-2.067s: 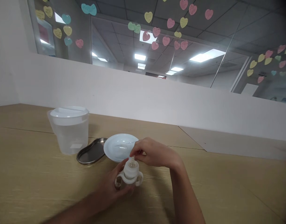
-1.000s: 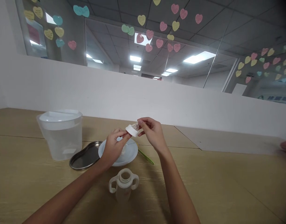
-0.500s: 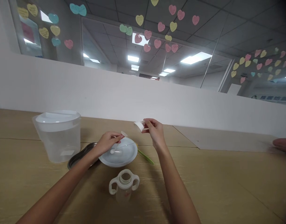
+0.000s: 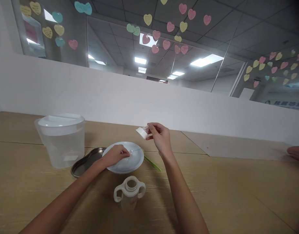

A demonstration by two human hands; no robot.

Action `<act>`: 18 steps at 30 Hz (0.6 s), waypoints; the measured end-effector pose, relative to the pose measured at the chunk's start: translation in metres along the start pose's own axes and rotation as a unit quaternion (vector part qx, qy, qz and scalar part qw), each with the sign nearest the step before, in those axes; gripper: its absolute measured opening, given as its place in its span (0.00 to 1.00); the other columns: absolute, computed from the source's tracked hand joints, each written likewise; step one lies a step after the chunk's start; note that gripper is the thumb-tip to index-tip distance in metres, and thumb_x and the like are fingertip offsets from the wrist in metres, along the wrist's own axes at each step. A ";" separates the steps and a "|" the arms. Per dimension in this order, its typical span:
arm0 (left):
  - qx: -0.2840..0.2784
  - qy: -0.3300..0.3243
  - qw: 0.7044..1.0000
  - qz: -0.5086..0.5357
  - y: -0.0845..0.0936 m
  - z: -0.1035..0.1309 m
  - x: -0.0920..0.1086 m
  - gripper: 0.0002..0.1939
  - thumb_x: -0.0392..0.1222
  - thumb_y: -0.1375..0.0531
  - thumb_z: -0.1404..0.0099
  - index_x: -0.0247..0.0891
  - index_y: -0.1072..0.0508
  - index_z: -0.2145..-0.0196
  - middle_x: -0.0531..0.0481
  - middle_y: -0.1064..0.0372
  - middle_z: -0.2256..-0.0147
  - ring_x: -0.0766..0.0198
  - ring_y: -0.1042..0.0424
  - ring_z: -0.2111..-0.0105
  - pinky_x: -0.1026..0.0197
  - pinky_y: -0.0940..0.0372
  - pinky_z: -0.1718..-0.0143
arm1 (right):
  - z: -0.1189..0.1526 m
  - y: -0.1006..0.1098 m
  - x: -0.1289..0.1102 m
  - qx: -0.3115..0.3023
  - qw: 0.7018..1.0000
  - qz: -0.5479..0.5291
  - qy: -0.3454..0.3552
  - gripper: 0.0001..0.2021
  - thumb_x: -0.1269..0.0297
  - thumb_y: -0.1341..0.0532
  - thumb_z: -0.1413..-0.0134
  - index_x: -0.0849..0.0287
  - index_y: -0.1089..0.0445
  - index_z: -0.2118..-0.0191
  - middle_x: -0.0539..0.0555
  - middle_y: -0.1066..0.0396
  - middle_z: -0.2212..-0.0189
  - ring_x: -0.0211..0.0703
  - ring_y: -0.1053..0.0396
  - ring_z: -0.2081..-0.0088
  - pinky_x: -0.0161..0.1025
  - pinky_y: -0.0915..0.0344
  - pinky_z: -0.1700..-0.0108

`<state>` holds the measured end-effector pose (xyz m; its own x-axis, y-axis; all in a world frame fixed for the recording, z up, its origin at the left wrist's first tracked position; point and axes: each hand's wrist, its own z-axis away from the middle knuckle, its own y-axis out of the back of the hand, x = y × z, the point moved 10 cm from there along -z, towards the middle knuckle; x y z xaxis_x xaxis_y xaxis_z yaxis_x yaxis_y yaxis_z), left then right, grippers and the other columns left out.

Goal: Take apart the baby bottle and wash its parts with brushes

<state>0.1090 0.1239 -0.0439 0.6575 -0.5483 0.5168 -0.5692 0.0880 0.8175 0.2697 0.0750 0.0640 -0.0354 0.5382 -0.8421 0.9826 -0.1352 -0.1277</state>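
Observation:
My right hand (image 4: 161,138) pinches a bottle nipple with a white collar (image 4: 141,132), raised above the table with the collar tilted down to the left. My left hand (image 4: 117,154) is low over the white bowl (image 4: 125,168), fingers closed. A small clear piece (image 4: 131,152) shows at its fingertips; its exact kind is hard to make out, and the hand hides part of the bowl's inside. A baby bottle with two handles (image 4: 129,195) stands upright and uncapped in front of the bowl.
A translucent lidded bucket (image 4: 66,143) stands at the left. Between it and the bowl lies a metal kidney-shaped tray (image 4: 87,161). A green-handled brush or stick (image 4: 152,163) lies right of the bowl. Part of another person's hand (image 4: 295,152) shows at the right edge.
My left hand has lowered into the bowl with the small clear piece. My right hand has shifted slightly left, still holding the nipple and collar.

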 end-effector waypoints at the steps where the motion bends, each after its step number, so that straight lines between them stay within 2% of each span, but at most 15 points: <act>1: -0.002 -0.002 1.000 -0.012 -0.002 0.000 0.001 0.16 0.49 0.45 0.42 0.38 0.21 0.70 0.46 0.25 0.69 0.59 0.30 0.68 0.64 0.42 0.67 | 0.000 -0.001 0.000 -0.002 1.000 0.001 -0.001 0.13 0.58 0.40 0.56 0.64 0.30 0.68 0.50 0.32 0.77 0.35 0.35 0.76 0.33 0.32 0.79; 7: -0.020 0.017 0.996 -0.083 -0.024 0.001 0.000 0.11 0.44 0.43 0.43 0.38 0.21 0.69 0.47 0.25 0.72 0.58 0.29 0.70 0.62 0.42 0.70 | 0.001 -0.003 0.001 -0.007 1.000 0.000 -0.003 0.13 0.59 0.40 0.57 0.64 0.30 0.68 0.50 0.33 0.77 0.34 0.35 0.76 0.32 0.32 0.79; 10: -0.017 0.029 0.993 -0.117 -0.034 0.000 -0.003 0.10 0.41 0.40 0.46 0.37 0.22 0.66 0.46 0.25 0.72 0.54 0.29 0.68 0.59 0.41 0.66 | 0.001 -0.005 0.003 -0.008 1.000 0.000 -0.005 0.12 0.59 0.39 0.57 0.64 0.30 0.69 0.49 0.33 0.78 0.35 0.35 0.77 0.32 0.33 0.80; 12: -0.017 0.030 0.991 -0.129 -0.038 -0.001 -0.003 0.09 0.39 0.39 0.47 0.37 0.23 0.67 0.46 0.25 0.73 0.53 0.28 0.67 0.57 0.40 0.64 | 0.001 -0.006 0.004 -0.010 1.000 0.003 -0.008 0.12 0.59 0.39 0.57 0.63 0.30 0.69 0.49 0.33 0.78 0.35 0.34 0.77 0.32 0.33 0.80; 15: -0.006 0.028 0.992 -0.123 -0.032 0.000 0.003 0.08 0.39 0.39 0.47 0.37 0.23 0.68 0.46 0.25 0.74 0.53 0.28 0.67 0.56 0.39 0.63 | 0.001 -0.008 0.005 -0.016 1.000 0.008 -0.007 0.12 0.59 0.39 0.57 0.63 0.30 0.70 0.49 0.32 0.78 0.35 0.34 0.77 0.32 0.33 0.80; 18: 0.035 0.013 0.995 -0.093 -0.006 0.002 0.022 0.16 0.47 0.45 0.39 0.37 0.26 0.57 0.46 0.25 0.69 0.55 0.28 0.66 0.57 0.38 0.62 | 0.002 -0.009 0.005 -0.026 1.000 0.016 -0.003 0.12 0.58 0.39 0.56 0.63 0.30 0.70 0.50 0.32 0.78 0.35 0.34 0.76 0.32 0.33 0.79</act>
<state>0.1257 0.1093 -0.0383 0.7671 -0.5272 0.3657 -0.4691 -0.0720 0.8802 0.2600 0.0773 0.0600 -0.0048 0.5292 -0.8485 0.9913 -0.1093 -0.0738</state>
